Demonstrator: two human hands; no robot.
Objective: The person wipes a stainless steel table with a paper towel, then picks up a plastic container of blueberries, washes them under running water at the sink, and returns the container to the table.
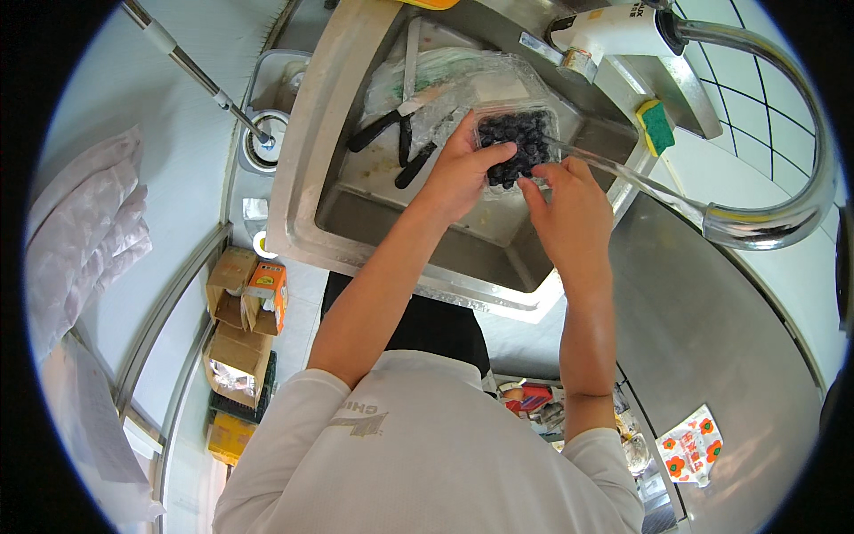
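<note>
My left hand [460, 177] grips a clear plastic clamshell box [555, 120] by its left side, with the thumb over the fruit. Dark blueberries [524, 137] fill the box, which is held above a stainless steel sink [360, 223]. At the box's lower right corner is my right hand [577, 207], its thumb and fingertips by the berries; whether they pinch one is unclear. Water [620, 170] runs from the curved chrome spout [767, 227] into the box. Black-handled knives [415, 165] and clear plastic packaging [387, 87] lie in the sink, left of and beyond the box.
A green and yellow sponge [656, 128] sits on the sink's right ledge. The white tap body [617, 33] rises behind it. Right of the sink, a printed packet [692, 446] lies on the steel counter [727, 347]. Cardboard boxes [240, 360] and a mop handle [193, 70] are at left.
</note>
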